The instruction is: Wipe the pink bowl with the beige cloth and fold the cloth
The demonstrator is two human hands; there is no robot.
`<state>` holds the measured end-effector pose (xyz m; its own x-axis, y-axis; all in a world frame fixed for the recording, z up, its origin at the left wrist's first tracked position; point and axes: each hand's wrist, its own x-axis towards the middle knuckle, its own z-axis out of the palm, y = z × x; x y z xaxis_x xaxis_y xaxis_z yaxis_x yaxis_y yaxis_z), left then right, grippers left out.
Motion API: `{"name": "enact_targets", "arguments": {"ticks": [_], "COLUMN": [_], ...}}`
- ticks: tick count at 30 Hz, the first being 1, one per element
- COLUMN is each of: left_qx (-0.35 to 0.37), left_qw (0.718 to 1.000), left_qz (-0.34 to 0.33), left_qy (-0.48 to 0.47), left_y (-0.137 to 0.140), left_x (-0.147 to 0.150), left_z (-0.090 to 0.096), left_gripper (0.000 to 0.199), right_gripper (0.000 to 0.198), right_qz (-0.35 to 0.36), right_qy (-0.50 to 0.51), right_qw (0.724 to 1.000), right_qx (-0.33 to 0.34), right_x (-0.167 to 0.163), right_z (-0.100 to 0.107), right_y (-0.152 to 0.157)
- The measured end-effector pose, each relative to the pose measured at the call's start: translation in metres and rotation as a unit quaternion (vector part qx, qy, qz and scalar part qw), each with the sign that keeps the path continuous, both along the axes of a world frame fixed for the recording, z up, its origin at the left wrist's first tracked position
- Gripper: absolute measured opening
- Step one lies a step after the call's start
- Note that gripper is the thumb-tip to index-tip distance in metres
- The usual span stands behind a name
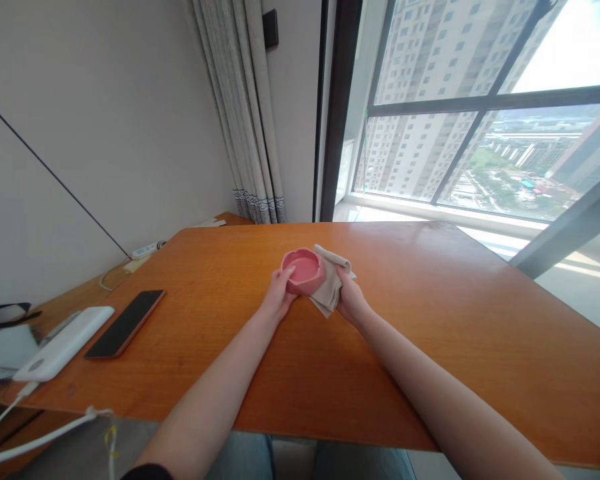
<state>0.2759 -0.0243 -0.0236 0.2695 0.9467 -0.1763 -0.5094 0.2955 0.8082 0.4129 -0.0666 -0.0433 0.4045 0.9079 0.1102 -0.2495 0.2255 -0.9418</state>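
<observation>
Over the middle of the wooden table, my left hand (279, 293) grips the left side of a pink ashtray (307, 267), its thumb on the rim. The ashtray is round inside with a notched rim, and its opening tilts toward me. My right hand (351, 297) is closed on a folded beige cloth (329, 287). That cloth lies against the ashtray's right side, with its loose end hanging below. The fingers of my right hand are partly hidden behind the cloth.
On the wooden table (410, 360), a phone (126, 324) and a white power bank (64, 343) with a cable lie at the left. A power strip (147, 250) sits by the wall. A curtain (245, 120) and large windows stand beyond the table.
</observation>
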Motion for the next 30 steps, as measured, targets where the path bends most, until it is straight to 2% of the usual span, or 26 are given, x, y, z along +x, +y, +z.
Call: {"name": "enact_targets", "arguments": {"ticks": [4,7,12,14,19,20,22,25,26,28,30], "left_qx": [0.01,0.021,-0.016,-0.008,0.02,0.023,0.015,-0.029,-0.037,-0.036,-0.016], "left_qw": [0.998,0.998,0.995,0.997,0.994,0.993,0.997,0.994,0.992,0.996,0.998], "left_qz": [-0.054,-0.061,-0.058,-0.034,0.104,0.114,0.066,-0.073,-0.085,-0.044,0.026], "left_qy": [0.004,-0.002,0.077,0.062,0.022,0.023,0.043,0.083,0.086,0.075,0.051], "left_y": [-0.011,-0.011,-0.008,-0.007,-0.002,-0.002,-0.004,-0.011,-0.013,-0.013,-0.01], "left_x": [0.008,0.007,0.004,0.005,0.005,0.004,0.002,0.002,0.002,0.004,0.005], "left_z": [-0.002,-0.001,-0.002,-0.002,0.0,0.0,0.001,0.002,0.003,0.003,0.002], "left_gripper": [0.056,0.047,0.039,0.035,0.033,0.032,0.034,0.04,0.039,0.036,0.032], "right_gripper": [0.041,0.036,0.032,0.03,0.032,0.032,0.03,0.024,0.023,0.023,0.027], "right_qz": [0.034,0.029,0.008,0.022,0.083,0.088,0.06,-0.014,-0.021,-0.002,0.029], "right_qy": [0.092,0.103,0.081,0.09,0.167,0.173,0.173,0.179,0.181,0.189,0.201], "right_qw": [0.993,0.992,0.99,0.99,0.978,0.976,0.978,0.979,0.979,0.978,0.976], "right_qx": [-0.059,-0.072,-0.113,-0.109,-0.093,-0.096,-0.1,-0.094,-0.091,-0.084,-0.071], "right_x": [0.001,0.002,0.004,0.002,-0.011,-0.011,-0.009,-0.001,0.0,-0.002,-0.009], "right_z": [0.006,0.009,0.012,0.012,0.01,0.01,0.01,0.01,0.009,0.008,0.006], "right_y": [0.001,-0.001,-0.004,-0.005,-0.007,-0.008,-0.007,-0.004,-0.003,-0.003,-0.004]}}
